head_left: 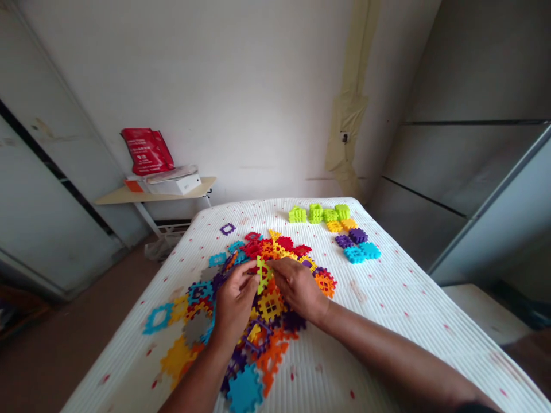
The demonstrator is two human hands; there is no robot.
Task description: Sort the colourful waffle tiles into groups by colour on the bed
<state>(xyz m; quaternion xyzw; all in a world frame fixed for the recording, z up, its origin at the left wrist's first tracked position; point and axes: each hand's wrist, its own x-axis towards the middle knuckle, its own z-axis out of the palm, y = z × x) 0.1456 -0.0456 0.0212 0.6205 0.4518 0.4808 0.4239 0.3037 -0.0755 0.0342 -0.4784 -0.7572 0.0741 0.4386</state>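
Note:
Over the middle of a mixed pile, my left hand (237, 295) pinches the edge of lime-green interlocking plastic tiles (260, 276) between thumb and fingers. My right hand (300, 288) meets them from the other side, its bent fingers closed on the green plastic; its fingertips are partly hidden. Whether these are one tile or two joined at an angle I cannot tell. Beneath my hands lie loose tiles with notched edges, among them a yellow window tile (270, 306), a blue square tile (245, 390) and an orange tile (326, 283).
Lime-green built blocks (315, 213) stand in a row at the far right of the bed-like padded surface (344, 344). Yellow, purple (358, 236) and blue stacks (369, 250) sit nearer. A lone purple frame tile (228, 229) lies far left. Behind, a small table (159, 198) bears a red bag (147, 152).

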